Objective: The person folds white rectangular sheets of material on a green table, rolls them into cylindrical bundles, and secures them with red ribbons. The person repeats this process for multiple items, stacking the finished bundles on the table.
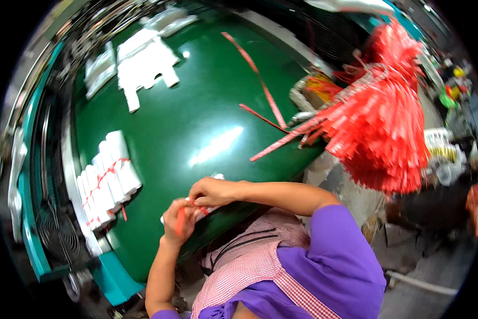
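At the near edge of the green table, a rolled white plastic bundle (212,208) lies mostly hidden under my hands. A red plastic strip (181,221) passes around it. Closed fingers of my left hand (172,224) grip the strip, and one flat length of it shows across that hand. My right hand (213,192) is pinched against the left one, over the bundle, with its fingertips at the strip. Several white rolls (106,175), bound with red strips, lie side by side at the table's left.
Flat white plastic bags (143,58) lie on the far left of the green table (196,106). Loose red strips (257,74) rest toward its right side. A large bunch of red strips (380,127) hangs at the right. Machine parts (58,228) border the left edge.
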A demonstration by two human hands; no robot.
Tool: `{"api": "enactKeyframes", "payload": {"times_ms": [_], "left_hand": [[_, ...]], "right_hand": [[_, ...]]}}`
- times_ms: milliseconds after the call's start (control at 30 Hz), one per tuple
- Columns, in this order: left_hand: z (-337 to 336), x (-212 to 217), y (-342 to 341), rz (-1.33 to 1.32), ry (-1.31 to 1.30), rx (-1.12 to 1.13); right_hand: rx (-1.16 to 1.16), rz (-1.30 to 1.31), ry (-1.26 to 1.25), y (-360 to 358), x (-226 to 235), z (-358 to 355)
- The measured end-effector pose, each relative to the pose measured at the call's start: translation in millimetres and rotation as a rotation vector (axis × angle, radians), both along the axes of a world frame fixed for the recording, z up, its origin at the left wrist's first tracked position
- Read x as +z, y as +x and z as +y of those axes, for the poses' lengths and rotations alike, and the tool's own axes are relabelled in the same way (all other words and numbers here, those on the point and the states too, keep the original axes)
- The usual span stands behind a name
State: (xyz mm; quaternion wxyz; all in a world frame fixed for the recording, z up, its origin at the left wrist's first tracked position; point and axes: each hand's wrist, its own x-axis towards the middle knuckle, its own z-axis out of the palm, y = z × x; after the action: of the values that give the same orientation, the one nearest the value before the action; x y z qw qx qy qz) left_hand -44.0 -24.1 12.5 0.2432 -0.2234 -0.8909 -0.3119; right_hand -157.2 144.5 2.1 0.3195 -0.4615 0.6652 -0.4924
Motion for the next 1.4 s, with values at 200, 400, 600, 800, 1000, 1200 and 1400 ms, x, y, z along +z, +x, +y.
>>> {"api": "enactKeyframes", "payload": {"times_ms": [200,400,600,800,1000,1200,1400], "left_hand": [[-72.0,-16.9,-31.8,-0.509,0.174,0.470],[-83.5,-15.2,-4.6,-0.216,0.361,0.610],[-156.8,-59.5,59.9,0.207,0.484,1.389],[-207.3,-73.1,-51.5,0.172,1.076,1.286],[-182.3,-21.4,-86.0,0.069,-0.084,0.830],[-182.5,-52.9,-99.0,0.037,-0.342,0.865],[-177.9,-49.3,-89.0,0.008,-0.268,0.835]], "right_hand": [[0.024,0.540,-0.098,48.6,21.4,6.7],[0.134,1.043,0.069,24.5,29.4,-11.2],[-0.440,0.521,0.122,-53.8,25.1,-96.3],[-0.354,0.700,-0.059,-63.8,-49.9,-235.2],[-0.020,0.843,-0.110,-123.0,-40.7,-249.0],[-0.704,1.308,0.110,-265.6,-36.8,-213.0],[-0.519,1.320,0.360,-272.4,-23.7,-198.9]]}}
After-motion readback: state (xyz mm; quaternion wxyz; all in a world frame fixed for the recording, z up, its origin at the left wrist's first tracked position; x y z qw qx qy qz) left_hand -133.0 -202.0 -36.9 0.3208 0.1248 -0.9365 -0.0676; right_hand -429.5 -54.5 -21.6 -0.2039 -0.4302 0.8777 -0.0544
